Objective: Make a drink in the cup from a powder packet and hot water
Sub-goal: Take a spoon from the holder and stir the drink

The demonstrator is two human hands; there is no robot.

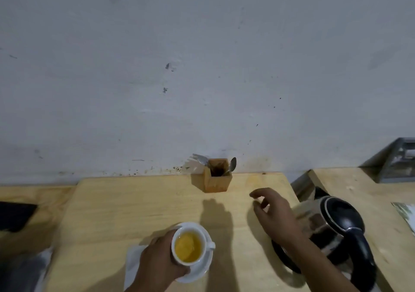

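1. My left grip (160, 260) was clamped round the side of the cup (189, 245); my right grip (272, 215) hung with fingers apart, holding nothing.
2. The cup sat on its saucer (202, 271) on the worktop (139, 201), full of yellow liquid.
3. I judged it fragile and probably hot, best taken by its handle.
4. Spoons stood in the wooden holder (216, 178) ahead; the kettle (332, 231) was just beside my right arm.

Table (134, 201) (saucer (202, 269), kettle (332, 231), holder (216, 179))

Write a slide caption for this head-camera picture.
Left hand steadies a cup of yellow drink; right hand reaches toward the spoon holder.
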